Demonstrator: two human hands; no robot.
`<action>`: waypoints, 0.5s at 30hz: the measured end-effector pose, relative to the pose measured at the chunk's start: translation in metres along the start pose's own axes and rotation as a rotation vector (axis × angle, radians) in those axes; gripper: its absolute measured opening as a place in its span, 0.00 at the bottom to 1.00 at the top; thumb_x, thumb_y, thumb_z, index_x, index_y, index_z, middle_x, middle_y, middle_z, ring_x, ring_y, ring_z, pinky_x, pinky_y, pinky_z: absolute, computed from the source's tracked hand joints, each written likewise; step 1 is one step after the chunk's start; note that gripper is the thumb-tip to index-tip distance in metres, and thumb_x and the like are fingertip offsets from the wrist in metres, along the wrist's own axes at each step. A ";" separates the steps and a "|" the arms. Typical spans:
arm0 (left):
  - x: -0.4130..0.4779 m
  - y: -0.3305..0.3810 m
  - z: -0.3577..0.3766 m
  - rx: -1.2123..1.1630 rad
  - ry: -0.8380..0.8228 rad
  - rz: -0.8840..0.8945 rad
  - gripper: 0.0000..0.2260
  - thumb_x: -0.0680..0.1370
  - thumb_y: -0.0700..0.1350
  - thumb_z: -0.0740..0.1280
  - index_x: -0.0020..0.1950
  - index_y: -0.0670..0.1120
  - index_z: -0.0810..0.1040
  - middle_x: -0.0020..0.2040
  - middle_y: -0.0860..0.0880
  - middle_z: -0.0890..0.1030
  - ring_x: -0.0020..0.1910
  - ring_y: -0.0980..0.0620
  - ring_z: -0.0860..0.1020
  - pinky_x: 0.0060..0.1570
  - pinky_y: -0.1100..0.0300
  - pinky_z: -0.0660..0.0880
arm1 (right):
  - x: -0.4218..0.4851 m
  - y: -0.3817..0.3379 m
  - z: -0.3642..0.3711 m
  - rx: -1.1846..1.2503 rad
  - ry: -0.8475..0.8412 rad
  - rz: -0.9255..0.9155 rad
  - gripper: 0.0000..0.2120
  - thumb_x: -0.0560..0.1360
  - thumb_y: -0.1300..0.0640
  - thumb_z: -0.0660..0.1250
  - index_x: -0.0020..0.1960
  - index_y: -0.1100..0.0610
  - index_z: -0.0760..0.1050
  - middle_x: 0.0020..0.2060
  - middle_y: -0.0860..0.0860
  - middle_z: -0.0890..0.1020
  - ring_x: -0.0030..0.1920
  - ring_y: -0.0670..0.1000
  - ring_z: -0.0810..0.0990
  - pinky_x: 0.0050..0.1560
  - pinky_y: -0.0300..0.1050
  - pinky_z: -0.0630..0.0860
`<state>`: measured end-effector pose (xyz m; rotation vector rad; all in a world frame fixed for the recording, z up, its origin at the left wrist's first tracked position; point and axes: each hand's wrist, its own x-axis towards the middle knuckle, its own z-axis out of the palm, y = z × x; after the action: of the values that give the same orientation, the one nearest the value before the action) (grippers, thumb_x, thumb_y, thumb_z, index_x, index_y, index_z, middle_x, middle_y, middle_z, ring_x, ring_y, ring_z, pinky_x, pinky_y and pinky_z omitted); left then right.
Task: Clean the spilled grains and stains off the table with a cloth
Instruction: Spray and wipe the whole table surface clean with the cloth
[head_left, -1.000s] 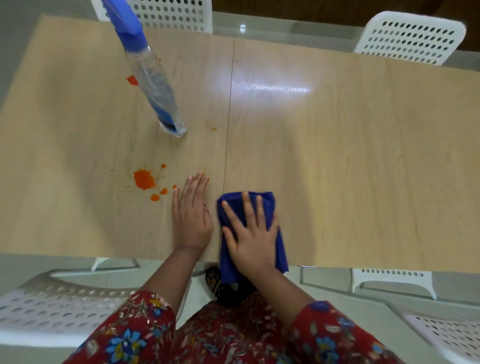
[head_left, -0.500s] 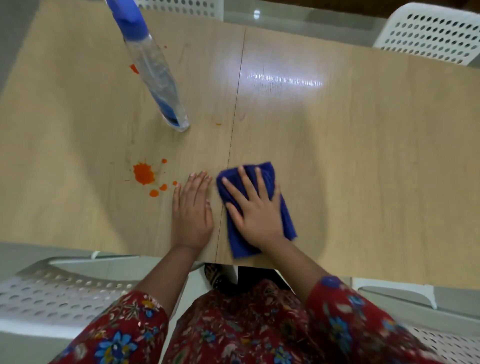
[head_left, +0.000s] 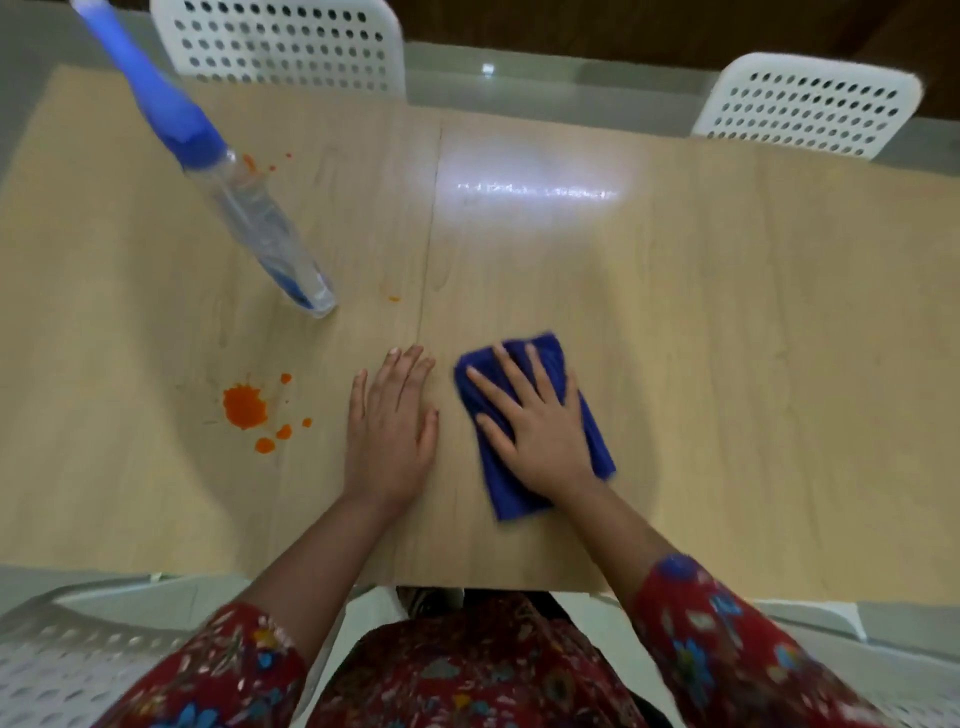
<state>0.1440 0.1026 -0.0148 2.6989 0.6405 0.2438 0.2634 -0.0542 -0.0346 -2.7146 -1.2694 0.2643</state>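
Head view showed the folded blue cloth (head_left: 511, 493) lying flat on the counter (head_left: 727, 338), near the front edge and just right of the centre seam. It looked soft, light and limp, likely to bunch or slide if pushed by a corner, so a flat palm over its middle seemed the best hold. The right hand (head_left: 535, 431) lay squarely on top, fingers straight and spread, pressing down and gripping nothing; cloth showed beyond the fingertips and below the wrist. The left hand (head_left: 389, 436) rested flat and relaxed on bare wood just beside the cloth, not touching it. The large orange stain (head_left: 244, 408) sat beyond the left hand, well apart from the cloth. No grains could be made out.
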 end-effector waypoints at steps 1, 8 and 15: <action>0.017 0.006 0.002 -0.012 -0.006 0.025 0.23 0.78 0.47 0.59 0.73 0.46 0.67 0.75 0.49 0.66 0.76 0.51 0.60 0.75 0.51 0.49 | -0.017 0.020 -0.002 0.005 0.010 0.059 0.26 0.80 0.37 0.50 0.77 0.36 0.50 0.79 0.43 0.49 0.79 0.52 0.43 0.73 0.65 0.45; 0.118 0.017 0.027 -0.013 -0.037 0.107 0.21 0.78 0.48 0.58 0.71 0.46 0.69 0.73 0.48 0.69 0.75 0.49 0.62 0.74 0.54 0.50 | 0.041 0.174 -0.044 0.105 0.078 0.940 0.26 0.80 0.38 0.45 0.77 0.36 0.45 0.79 0.46 0.46 0.78 0.54 0.41 0.72 0.70 0.42; 0.145 0.010 0.041 -0.028 0.004 0.001 0.22 0.78 0.48 0.57 0.71 0.42 0.69 0.72 0.44 0.70 0.74 0.46 0.64 0.74 0.50 0.53 | 0.040 0.157 -0.037 -0.015 0.050 0.382 0.26 0.79 0.37 0.47 0.77 0.37 0.51 0.79 0.43 0.49 0.79 0.51 0.44 0.74 0.63 0.44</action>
<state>0.2856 0.1489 -0.0365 2.6728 0.6321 0.2562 0.4133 -0.1252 -0.0326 -2.9380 -0.7343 0.2226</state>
